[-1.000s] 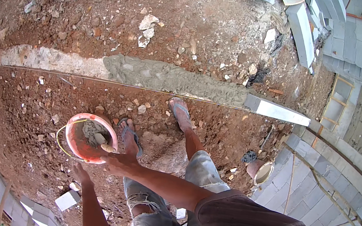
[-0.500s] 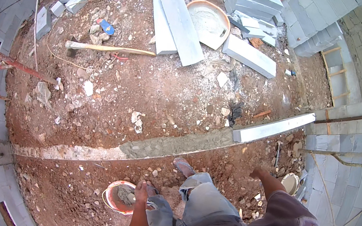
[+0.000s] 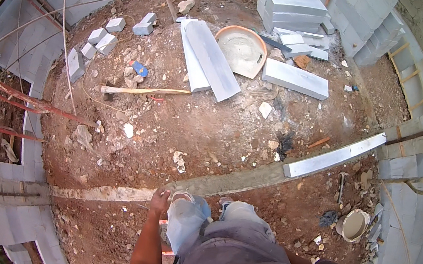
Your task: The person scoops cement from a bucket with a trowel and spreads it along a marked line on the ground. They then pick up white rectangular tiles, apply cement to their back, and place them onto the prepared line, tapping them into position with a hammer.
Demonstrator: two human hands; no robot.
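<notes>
My left hand is by the left end of a grey mortar strip, beside my knee. Its fingers look curled closed; whatever they hold is hidden. Behind that forearm and my leg, small parts of an orange-rimmed bucket show. The mortar runs along a low footing and meets a long pale block laid on its right part. Of my right arm only a piece of forearm shows beside my shirt; the hand is hidden behind my body.
Two long blocks lie beyond the footing, near an orange-rimmed tub and a block stack. A pickaxe-like tool rests on the dirt. A pale bucket stands at right; red poles jut in at left.
My left hand has gone from the bucket up toward the footing. My right arm, stretched out before, is now drawn in behind my body. The view has shifted, and my legs stand closer together.
</notes>
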